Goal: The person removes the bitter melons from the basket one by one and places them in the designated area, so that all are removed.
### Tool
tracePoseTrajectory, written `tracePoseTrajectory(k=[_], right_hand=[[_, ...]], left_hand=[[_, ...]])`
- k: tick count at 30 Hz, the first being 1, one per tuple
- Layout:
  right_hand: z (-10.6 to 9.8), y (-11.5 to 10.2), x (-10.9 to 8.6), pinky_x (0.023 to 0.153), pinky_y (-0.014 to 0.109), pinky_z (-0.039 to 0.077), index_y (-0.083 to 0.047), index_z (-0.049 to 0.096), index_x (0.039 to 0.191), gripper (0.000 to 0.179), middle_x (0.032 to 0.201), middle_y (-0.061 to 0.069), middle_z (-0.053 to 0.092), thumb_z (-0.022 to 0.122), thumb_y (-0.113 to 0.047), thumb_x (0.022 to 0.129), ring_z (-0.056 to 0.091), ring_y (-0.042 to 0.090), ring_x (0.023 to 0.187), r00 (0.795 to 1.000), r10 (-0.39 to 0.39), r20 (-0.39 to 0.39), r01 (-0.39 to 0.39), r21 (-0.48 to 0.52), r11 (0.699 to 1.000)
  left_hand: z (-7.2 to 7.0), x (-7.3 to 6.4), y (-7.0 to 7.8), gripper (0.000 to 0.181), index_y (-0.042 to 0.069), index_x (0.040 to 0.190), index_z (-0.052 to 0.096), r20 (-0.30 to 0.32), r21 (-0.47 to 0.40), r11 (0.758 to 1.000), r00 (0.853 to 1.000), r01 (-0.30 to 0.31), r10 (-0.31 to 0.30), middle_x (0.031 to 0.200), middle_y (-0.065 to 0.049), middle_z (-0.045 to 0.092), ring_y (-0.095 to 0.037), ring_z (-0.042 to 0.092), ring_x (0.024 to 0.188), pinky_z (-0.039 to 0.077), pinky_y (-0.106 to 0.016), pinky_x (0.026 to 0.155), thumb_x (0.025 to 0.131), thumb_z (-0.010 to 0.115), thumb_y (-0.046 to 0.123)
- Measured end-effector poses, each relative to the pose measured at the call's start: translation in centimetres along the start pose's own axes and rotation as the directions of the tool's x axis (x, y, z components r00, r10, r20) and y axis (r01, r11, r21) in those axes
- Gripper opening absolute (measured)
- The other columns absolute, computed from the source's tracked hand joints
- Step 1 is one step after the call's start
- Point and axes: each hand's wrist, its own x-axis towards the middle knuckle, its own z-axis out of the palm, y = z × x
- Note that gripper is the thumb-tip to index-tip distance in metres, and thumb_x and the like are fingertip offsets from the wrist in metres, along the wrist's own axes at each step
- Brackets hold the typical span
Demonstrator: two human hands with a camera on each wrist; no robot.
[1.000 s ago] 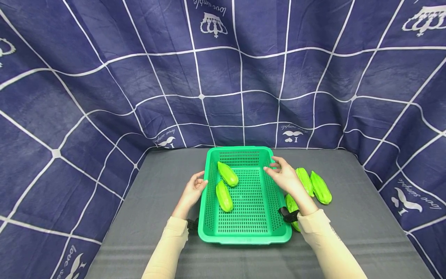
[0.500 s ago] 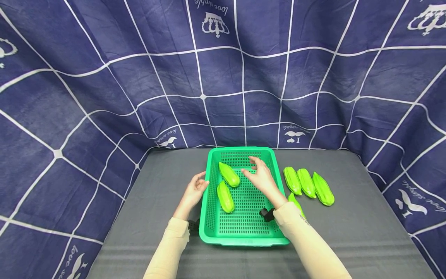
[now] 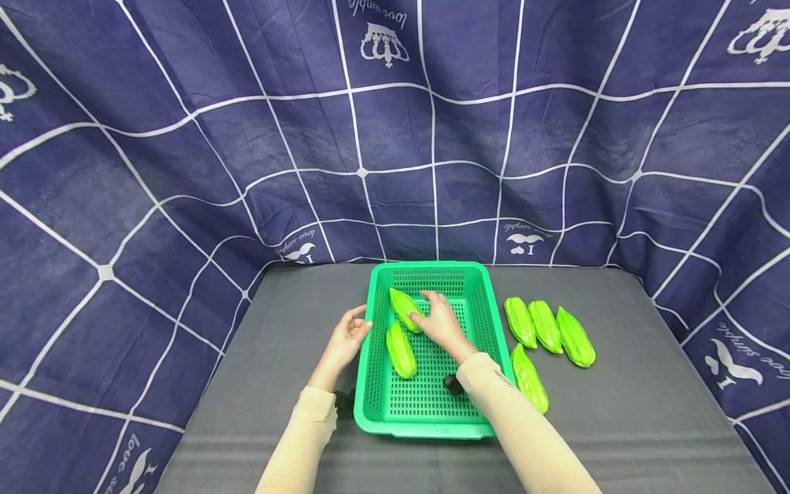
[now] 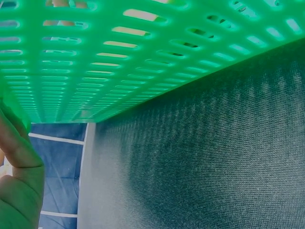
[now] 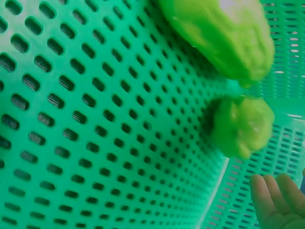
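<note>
A green perforated plastic basket (image 3: 432, 430) stands on the table with two light-green ridged gourds inside, the upper gourd (image 3: 402, 307) and the lower gourd (image 3: 401, 351), both near its left wall. My left hand (image 3: 343, 342) holds the basket's left rim between thumb and fingers; in the left wrist view part of the hand (image 4: 21, 157) shows beside the slotted wall. My right hand (image 3: 442, 325) is inside the basket with fingers spread, thumb at the upper gourd's right side. In the right wrist view its fingers (image 5: 265, 193) look straight and hold nothing.
Right of the basket, several more gourds lie on the grey cloth: a near gourd (image 3: 529, 381) close to the basket wall and a row farther back, ending with the rightmost gourd (image 3: 575, 337). A blue checked curtain (image 3: 469, 137) hangs behind and at both sides.
My right hand has moved left from the basket's right rim, across the inside, to the upper gourd. The left hand, basket and gourds have stayed put, while the view has shifted slightly.
</note>
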Motion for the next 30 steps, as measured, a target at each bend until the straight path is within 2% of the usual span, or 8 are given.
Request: tracePoseTrajectory(k=[7,9,14,15,19,25,30], right_hand=[[1.6,0.4,0.4,0.101,0.053,0.044,0.0,0.049,0.14,0.06,0.135,0.026,0.052,0.071,-0.026,0.091,0.052,0.041,0.124,1.0,-0.014,-0.012,0.013,-0.056,0.998],[2.0,0.8,0.4,0.099,0.053,0.045,0.001,0.05,0.139,0.058,0.133,0.027,0.053,0.069,-0.026,0.092,0.054,0.042,0.121,1.0,-0.025,-0.015,0.024,-0.068,0.997],[2.8,1.4,0.4,0.099,0.053,0.045,0.003,0.049,0.139,0.057,0.134,0.029,0.051,0.067,-0.025,0.093,0.054,0.043,0.12,1.0,-0.002,-0.005,0.001,-0.065,0.998],[2.9,1.5,0.5,0.101,0.053,0.044,0.003,0.048,0.14,0.058,0.136,0.029,0.05,0.067,-0.025,0.093,0.053,0.043,0.123,1.0,0.015,0.0,-0.015,-0.063,0.998],[2.9,1.7,0.6,0.102,0.054,0.043,0.004,0.046,0.141,0.06,0.137,0.03,0.049,0.068,-0.026,0.093,0.051,0.044,0.125,0.999,0.048,0.008,-0.047,-0.081,0.996],[3.0,2.0,0.6,0.097,0.052,0.047,0.004,0.05,0.137,0.055,0.128,0.027,0.056,0.069,-0.023,0.093,0.058,0.041,0.114,0.999,0.043,-0.008,-0.043,-0.1,0.994],[3.1,2.0,0.6,0.098,0.051,0.046,0.003,0.053,0.134,0.05,0.128,0.026,0.059,0.069,-0.02,0.092,0.058,0.04,0.116,0.998,0.055,-0.014,-0.056,-0.08,0.995]], left_hand=[[0.0,0.0,0.0,0.053,0.0,0.148,0.038,0.001,0.003,1.0,1.0,-0.009,0.009,0.104,-0.017,0.062,-0.008,0.056,0.08,0.044,-0.028,0.075,0.101,0.057,0.014],[-0.1,-0.2,0.4,0.053,0.0,0.148,0.038,0.006,0.006,1.0,1.0,0.003,-0.003,0.104,-0.017,0.062,-0.009,0.056,0.081,0.044,-0.029,0.077,0.101,0.057,0.013],[-0.1,-0.1,0.3,0.053,0.0,0.148,0.038,0.01,-0.006,1.0,1.0,0.009,-0.009,0.105,-0.018,0.063,-0.01,0.058,0.084,0.045,-0.03,0.079,0.101,0.056,0.012],[-0.1,0.0,-0.2,0.052,0.001,0.148,0.038,0.005,-0.002,1.0,1.0,0.002,-0.002,0.105,-0.017,0.063,-0.009,0.059,0.084,0.046,-0.029,0.08,0.101,0.057,0.013],[0.1,0.0,-0.2,0.052,0.0,0.148,0.039,0.0,0.003,1.0,1.0,0.001,-0.001,0.105,-0.018,0.063,-0.008,0.058,0.083,0.046,-0.027,0.079,0.101,0.057,0.013],[0.1,0.1,-0.1,0.052,-0.005,0.147,0.037,0.006,0.008,1.0,1.0,0.003,-0.003,0.104,-0.021,0.062,-0.008,0.057,0.083,0.045,-0.029,0.078,0.101,0.056,0.01],[0.0,0.2,-0.2,0.053,-0.008,0.147,0.036,0.008,0.003,1.0,1.0,0.003,-0.003,0.104,-0.024,0.062,-0.01,0.056,0.081,0.045,-0.029,0.076,0.1,0.056,0.007]])
